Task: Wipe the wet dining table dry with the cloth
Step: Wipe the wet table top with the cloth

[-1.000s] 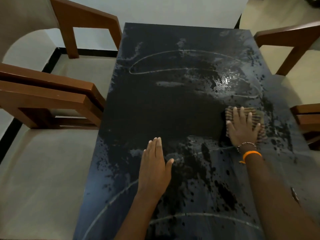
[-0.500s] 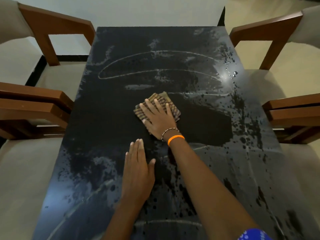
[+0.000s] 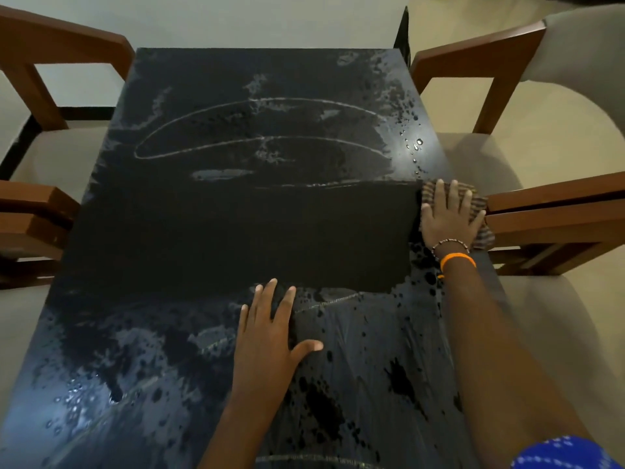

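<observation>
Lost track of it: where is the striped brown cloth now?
Head view: striped brown cloth lies at the black table's right edge, under the right hand, beside a wooden chair arm.

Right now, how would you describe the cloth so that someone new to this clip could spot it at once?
Start from the dark, wet dining table and go to the middle of its right edge, beside the wooden chair arm. There the right hand presses flat on the cloth. It is a brown, striped, folded rag, the only fabric on the glossy tabletop.
</observation>
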The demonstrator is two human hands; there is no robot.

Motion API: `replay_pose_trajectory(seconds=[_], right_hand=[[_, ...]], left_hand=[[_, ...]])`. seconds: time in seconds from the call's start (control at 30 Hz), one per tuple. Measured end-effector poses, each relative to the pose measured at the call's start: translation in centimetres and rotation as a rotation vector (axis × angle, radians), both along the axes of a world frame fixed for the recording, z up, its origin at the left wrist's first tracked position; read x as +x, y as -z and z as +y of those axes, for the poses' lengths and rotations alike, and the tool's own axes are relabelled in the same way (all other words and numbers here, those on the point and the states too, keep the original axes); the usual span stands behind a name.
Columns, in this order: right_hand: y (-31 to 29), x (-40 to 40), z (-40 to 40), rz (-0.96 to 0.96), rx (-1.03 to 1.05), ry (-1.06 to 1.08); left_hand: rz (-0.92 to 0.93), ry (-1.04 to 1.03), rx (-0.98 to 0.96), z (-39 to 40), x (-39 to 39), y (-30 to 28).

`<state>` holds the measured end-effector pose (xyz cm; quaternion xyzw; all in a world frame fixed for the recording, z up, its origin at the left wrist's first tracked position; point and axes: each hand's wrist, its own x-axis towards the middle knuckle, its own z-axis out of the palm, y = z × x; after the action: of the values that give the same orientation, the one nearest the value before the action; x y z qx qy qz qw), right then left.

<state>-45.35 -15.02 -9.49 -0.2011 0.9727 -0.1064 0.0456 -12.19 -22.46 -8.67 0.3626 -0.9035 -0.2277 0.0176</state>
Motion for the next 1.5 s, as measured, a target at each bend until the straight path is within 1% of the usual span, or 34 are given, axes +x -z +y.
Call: replay_pose_trajectory(seconds=[0.07,0.1,0.17,0.3,0.33,0.4,0.47,0.53,0.73,0.83,0.97,1.07,1.23,1.3,1.5], right_hand=[[0.0,2.5,-1.8,0.014,0.003,-0.025],[0.0,4.1,-2.9,0.022,0.003,-0.071],[0.0,8.2,-5.5,0.021,0.008,-0.235],[0.2,16.1,-8.7,-0.018,-0.018,-0.693],[0.2,16.7,-8.4,-0.027,-0.019,-0.763],[0.2,16.2,-7.1,-0.028,-0.029,-0.818],[0.2,14.4,-4.6,-0.005,-0.026,-0.794],[0.1,11.9,-1.6,0.031,0.003,-0.712],[0.0,3.7,8.2,0.02,0.029,-0.326],[-0.1,3.6,10.0,0.0,0.011,-0.187],[-0.1,6.4,9.3,0.026,0.033,-0.099],[-0.1,9.2,7.6,0.029,0.042,-0.119],[0.0,15.4,2.3,0.023,0.016,-0.247],[0.1,18.1,-0.4,0.019,0.007,-0.292],[0.2,27.4,-9.8,0.0,-0.012,-0.462]], left_hand=[[0.002,-0.005,0.003,0.0,0.0,-0.2],[0.0,-0.005,0.004,0.0,0.0,-0.3],[-0.005,-0.006,0.011,0.1,-0.2,-0.4],[-0.031,-0.016,0.007,0.2,-0.4,-0.7],[-0.045,-0.017,0.0,0.3,-0.5,-0.7],[-0.052,-0.024,-0.006,0.3,-0.6,-0.8],[-0.043,-0.031,0.008,0.4,-0.7,-1.0],[-0.052,-0.039,0.021,0.4,-0.8,-1.1],[-0.068,-0.073,0.043,0.3,-1.1,-1.6],[-0.069,-0.081,0.042,0.2,-1.1,-1.6],[-0.057,-0.075,0.032,0.2,-1.0,-1.4],[-0.033,-0.053,0.053,0.2,-0.9,-1.3],[0.087,-0.072,0.064,0.6,1.3,-1.4],[0.103,-0.087,0.05,-0.2,3.3,-1.5],[0.121,-0.25,0.045,-6.1,11.9,-2.2]])
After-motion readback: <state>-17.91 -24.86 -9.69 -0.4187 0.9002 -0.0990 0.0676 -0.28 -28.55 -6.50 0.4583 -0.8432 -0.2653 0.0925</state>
